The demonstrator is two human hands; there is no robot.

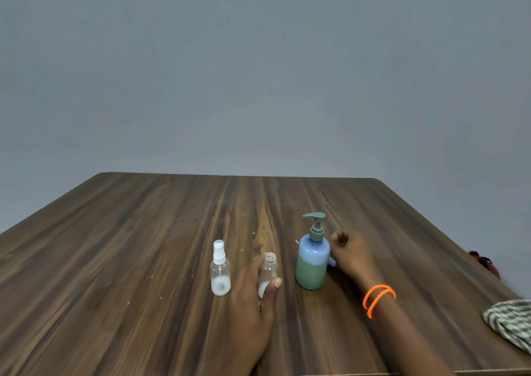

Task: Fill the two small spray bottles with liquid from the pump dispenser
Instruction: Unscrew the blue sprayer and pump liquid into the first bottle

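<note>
L hand [253,295] fingers grip uncapped spray bottle [268,272] on table [143,260]. R hand [349,253] fingers curled, empty, beside pump dispenser [313,260]. Capped spray bottle [220,272] stands left.

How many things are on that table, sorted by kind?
Small spray bottles: 2, the capped bottle and the open bottle held by the left hand
Pump dispenser: 1
Checked cloth: 1
Total: 4
</note>
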